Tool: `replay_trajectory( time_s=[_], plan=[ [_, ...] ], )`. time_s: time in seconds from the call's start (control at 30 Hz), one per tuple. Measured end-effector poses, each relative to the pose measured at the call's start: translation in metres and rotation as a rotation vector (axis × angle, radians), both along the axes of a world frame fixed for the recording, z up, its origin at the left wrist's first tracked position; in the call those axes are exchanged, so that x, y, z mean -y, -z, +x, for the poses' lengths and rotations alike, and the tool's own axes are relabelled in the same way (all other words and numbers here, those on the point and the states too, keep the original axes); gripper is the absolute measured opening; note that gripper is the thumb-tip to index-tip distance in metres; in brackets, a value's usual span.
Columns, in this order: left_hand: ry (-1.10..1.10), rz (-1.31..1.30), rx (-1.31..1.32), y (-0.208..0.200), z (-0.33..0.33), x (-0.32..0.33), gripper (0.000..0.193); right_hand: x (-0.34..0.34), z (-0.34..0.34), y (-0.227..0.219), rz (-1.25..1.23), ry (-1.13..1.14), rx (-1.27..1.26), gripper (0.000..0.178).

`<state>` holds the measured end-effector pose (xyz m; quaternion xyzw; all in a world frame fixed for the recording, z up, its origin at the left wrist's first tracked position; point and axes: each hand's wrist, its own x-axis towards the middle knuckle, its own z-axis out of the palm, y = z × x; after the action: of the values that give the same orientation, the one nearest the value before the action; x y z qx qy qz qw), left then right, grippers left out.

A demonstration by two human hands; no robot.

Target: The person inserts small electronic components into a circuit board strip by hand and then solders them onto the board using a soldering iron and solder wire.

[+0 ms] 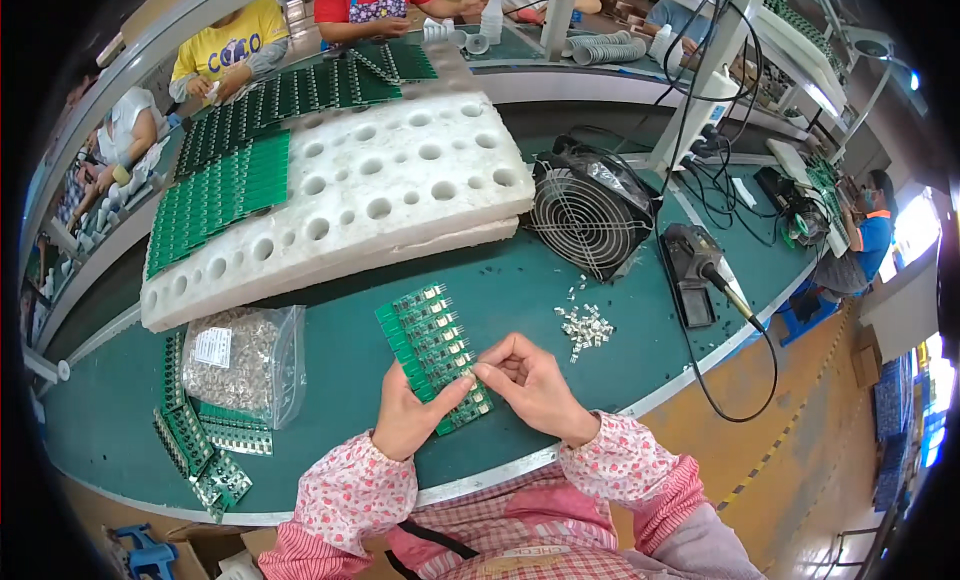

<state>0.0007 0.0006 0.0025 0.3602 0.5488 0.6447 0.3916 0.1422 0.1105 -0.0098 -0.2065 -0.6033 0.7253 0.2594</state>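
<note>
A green circuit board panel (pixel 425 330) with rows of small parts is held over the near middle of the table. My left hand (pixel 408 412) grips its lower left edge, the thumb lying across the board. At the right edge, my right hand (pixel 532 385) has thumb and fingers pinched together against the board; whatever small piece is between them is hidden. Right of my hands lies a loose pile of small white connectors (pixel 586 327). To the left rests a clear plastic bag (pixel 245 365) full of similar small pale parts, with more circuit boards (pixel 190 435) beside and under it.
A thick white foam slab (pixel 400 215) with round holes carries green board panels (pixel 225 195). Behind the pile stands a black fan (pixel 590 210) with a wire guard. A soldering iron stand (pixel 690 280) with its cord sits at right. Other people work across the line.
</note>
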Motion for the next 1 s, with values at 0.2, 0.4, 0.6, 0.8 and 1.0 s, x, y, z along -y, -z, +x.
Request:
replay_trajectory(
  time_s=[0.2,0.4,0.6,0.8,1.0],
  plan=[
    [0.027,0.019,0.122,0.0,0.001,0.001,0.035,0.002,-0.001,0.006,0.063,0.043,-0.064,0.011],
    [0.016,-0.023,0.354,0.005,-0.002,-0.002,0.038,-0.008,0.01,-0.011,0.207,0.151,0.144,0.02],
    [-0.022,-0.036,0.38,0.002,-0.008,-0.001,0.037,-0.056,0.044,-0.017,1.339,0.54,0.529,0.022],
    [-0.003,-0.024,0.384,0.004,-0.007,-0.002,0.036,-0.068,0.04,-0.014,1.405,0.524,0.608,0.017],
    [0.006,-0.019,0.396,0.005,-0.006,-0.001,0.036,-0.056,0.035,-0.011,1.556,0.478,0.684,0.014]
  ],
)
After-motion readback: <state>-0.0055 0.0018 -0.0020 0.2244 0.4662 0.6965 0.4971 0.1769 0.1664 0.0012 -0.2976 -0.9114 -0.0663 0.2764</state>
